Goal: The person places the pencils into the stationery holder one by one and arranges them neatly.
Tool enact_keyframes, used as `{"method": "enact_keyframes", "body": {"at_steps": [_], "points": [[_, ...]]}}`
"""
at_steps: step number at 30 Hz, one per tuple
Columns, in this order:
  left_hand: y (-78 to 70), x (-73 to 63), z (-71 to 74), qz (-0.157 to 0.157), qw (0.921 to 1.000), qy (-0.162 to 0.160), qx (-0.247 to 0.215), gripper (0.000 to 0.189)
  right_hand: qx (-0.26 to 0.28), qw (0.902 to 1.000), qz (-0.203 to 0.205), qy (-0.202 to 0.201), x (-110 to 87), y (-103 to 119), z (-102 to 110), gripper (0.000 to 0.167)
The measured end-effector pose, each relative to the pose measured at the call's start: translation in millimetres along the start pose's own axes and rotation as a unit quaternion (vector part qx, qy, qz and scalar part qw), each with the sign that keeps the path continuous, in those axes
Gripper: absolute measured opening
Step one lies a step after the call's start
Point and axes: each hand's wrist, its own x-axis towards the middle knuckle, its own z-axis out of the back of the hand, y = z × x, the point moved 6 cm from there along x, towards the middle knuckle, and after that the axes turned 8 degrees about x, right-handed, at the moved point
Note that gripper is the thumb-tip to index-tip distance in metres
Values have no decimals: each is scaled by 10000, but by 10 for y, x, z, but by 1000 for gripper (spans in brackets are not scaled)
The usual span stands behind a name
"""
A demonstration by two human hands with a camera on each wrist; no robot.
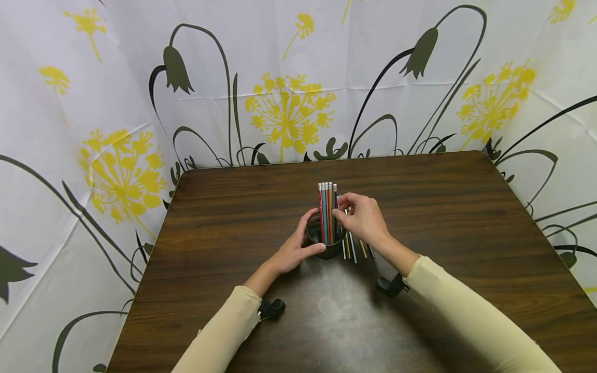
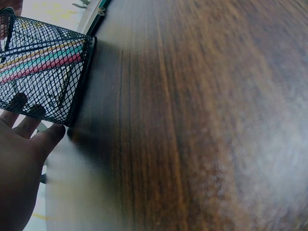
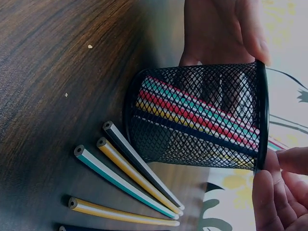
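Note:
A black wire-mesh pencil cup [image 1: 332, 253] stands upright on the table. My left hand [image 1: 293, 251] holds it from the left, thumb at the rim and fingers round the side. Several pencils [image 1: 325, 212] in red, teal and gold lean in the cup, eraser ends up. At the cup's right rim, my right hand [image 1: 366, 216] pinches a dark pencil [image 1: 335, 194] between thumb and fingers; its fingertips touch the rim in the right wrist view. Several loose pencils, among them a teal one [image 3: 126, 184] and a yellow one [image 3: 122, 213], lie beside the cup, partly under the right hand.
The wood-grain table [image 1: 224, 223] reaches back to a white curtain [image 1: 210, 129] with flower prints. A black wrist camera [image 1: 272, 309] sits on the left wrist and another [image 1: 392, 285] on the right. Small pale specks lie on the tabletop.

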Motion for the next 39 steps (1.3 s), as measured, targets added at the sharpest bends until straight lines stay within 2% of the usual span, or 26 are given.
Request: {"method": "enact_keyframes", "body": {"at_steps": [6, 13, 19, 23, 31, 35, 39], "points": [[2, 3, -9, -11, 10000, 24, -30, 81, -30, 9999, -155, 8, 34, -36, -14, 18], [296, 35, -12, -7, 9999, -133, 64, 83, -12, 9994, -344, 36, 75, -48, -29, 17], [61, 8, -5, 19, 10000, -47, 11, 81, 35, 9990, -440, 100, 80, -44, -27, 18], [-13, -2, 0, -9, 10000, -25, 2, 80, 107, 9985, -515, 141, 87, -46, -26, 19], [-12, 4, -1, -36, 10000, -13, -7, 80, 376, 9958, -774, 310, 100, -78, -11, 23], [-6, 5, 2, -29, 10000, -42, 7, 80, 817, 9916, -941, 334, 114, -123, 44, 25], [0, 5, 5, -102, 9999, -57, -27, 80, 1194, 9865, -1107, 190, 141, -228, 142, 21]]}}
